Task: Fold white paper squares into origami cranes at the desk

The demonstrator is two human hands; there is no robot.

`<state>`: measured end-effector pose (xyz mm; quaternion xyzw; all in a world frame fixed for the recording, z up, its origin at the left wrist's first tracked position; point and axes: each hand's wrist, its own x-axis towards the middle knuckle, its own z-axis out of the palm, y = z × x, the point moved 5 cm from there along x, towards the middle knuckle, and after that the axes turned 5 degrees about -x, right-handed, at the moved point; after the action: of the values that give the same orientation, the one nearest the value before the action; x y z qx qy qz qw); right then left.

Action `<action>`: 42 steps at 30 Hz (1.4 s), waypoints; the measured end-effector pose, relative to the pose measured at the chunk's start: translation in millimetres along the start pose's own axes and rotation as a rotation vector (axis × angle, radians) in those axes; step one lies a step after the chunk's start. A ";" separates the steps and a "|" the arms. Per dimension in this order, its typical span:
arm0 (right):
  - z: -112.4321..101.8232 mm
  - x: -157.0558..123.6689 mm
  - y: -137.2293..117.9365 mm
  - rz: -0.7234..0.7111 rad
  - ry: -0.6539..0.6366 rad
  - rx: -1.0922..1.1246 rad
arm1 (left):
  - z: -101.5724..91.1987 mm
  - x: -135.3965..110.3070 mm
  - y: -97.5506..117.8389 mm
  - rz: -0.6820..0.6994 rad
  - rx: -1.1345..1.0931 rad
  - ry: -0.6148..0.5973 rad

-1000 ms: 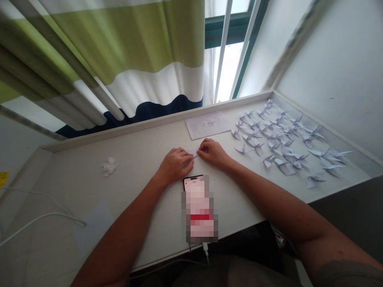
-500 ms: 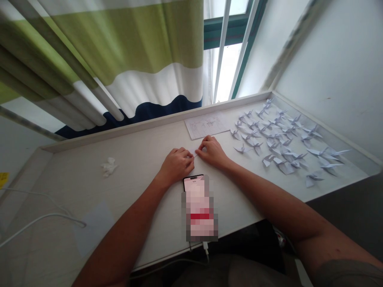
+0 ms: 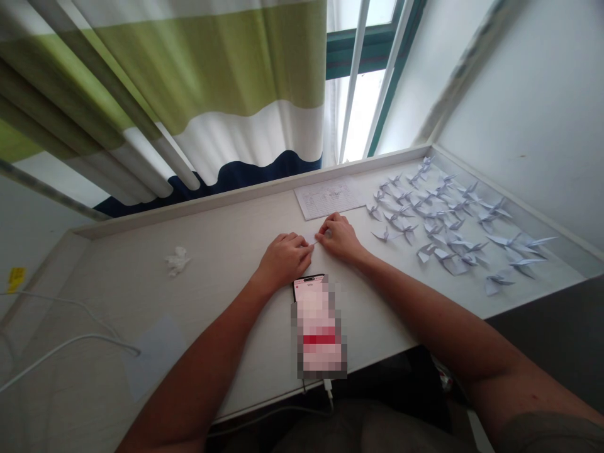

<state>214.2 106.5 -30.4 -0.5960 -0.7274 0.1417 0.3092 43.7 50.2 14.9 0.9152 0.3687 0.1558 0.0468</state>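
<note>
Between my hands, low over the white tabletop, is a small piece of white paper (image 3: pixel 314 242), mostly covered by my fingers. My left hand (image 3: pixel 287 257) is closed, pinching the paper's left side near the top of the phone. From the other side my right hand (image 3: pixel 340 238) grips it between thumb and fingers. How the paper is folded cannot be made out. To the right lie several folded white paper cranes (image 3: pixel 446 255), spread in loose rows. A phone (image 3: pixel 321 327) with a pink screen lies just below my left hand.
A printed sheet (image 3: pixel 328 197) lies behind my hands. At the left are crumpled tissue (image 3: pixel 178 261), a pale sheet of paper (image 3: pixel 155 355) and a white cable (image 3: pixel 75 343). A raised rim (image 3: pixel 226 199) runs along the table's back, below the curtain (image 3: pixel 226 69).
The view has shifted slightly, so everything sits a little farther right. My fingers have moved slightly at the paper; both hands still hold it.
</note>
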 end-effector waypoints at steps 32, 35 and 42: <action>-6.4 19.9 -20.0 -0.399 -0.255 0.283 | 6.0 -5.4 -31.0 -0.028 -0.159 0.130; -5.8 20.7 -19.1 -0.386 -0.250 0.277 | 5.6 -4.6 -27.3 0.013 -0.136 0.145; -10.6 21.1 -20.4 -0.282 -0.270 0.287 | 10.8 -4.5 -27.7 0.085 -0.258 0.161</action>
<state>202.7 119.8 -4.6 -0.4140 -0.8106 0.2773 0.3076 25.8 67.5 -2.0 0.9009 0.3092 0.2765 0.1278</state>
